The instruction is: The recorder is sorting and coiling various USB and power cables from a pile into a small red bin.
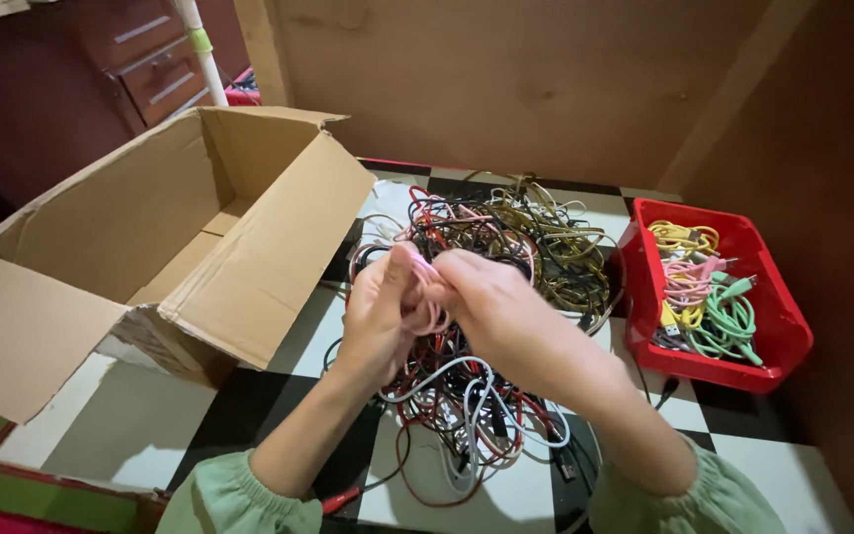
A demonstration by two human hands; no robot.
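My left hand and my right hand meet above the middle of a checkered table. Both pinch a pink cable wound into a small loop between the fingers. Under the hands lies a big tangled pile of cables in black, red, white, pink and olive. Part of the pile is hidden by my hands and forearms.
An open, empty cardboard box lies on its side at the left, its flap near my left hand. A red plastic bin at the right holds coiled yellow, pink and green cables. Brown walls close the back and right.
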